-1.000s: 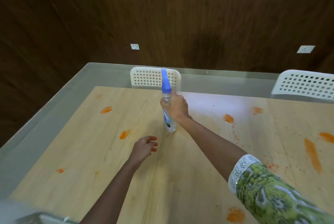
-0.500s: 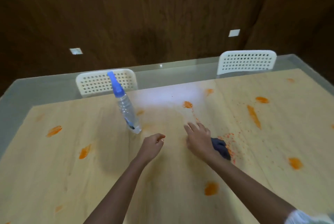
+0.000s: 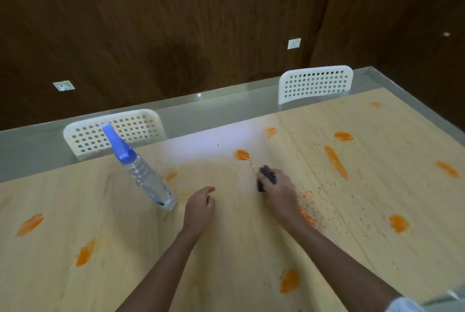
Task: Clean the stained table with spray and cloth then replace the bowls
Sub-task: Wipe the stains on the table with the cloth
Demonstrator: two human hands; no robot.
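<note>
Surface point(image 3: 226, 248): pale wood-grain top, grey border, marked all over with orange stains point(image 3: 336, 161) and fine orange specks.
Spray bottle point(image 3: 148, 180): clear body, blue trigger head, standing left of centre, nobody touching it.
Cloth point(image 3: 265, 178): dark, held against the surface under the right hand point(image 3: 279, 190), whose fingers curl over it.
Left hand point(image 3: 200, 207): fingers loosely curled, holding nothing, just right of the bottle.
Two white perforated chairs point(image 3: 315, 83) at the far edge.

Dark cloth point(image 3: 266, 177) gripped on orange-stained table point(image 3: 226, 248), spray bottle point(image 3: 143, 173) upright
</note>
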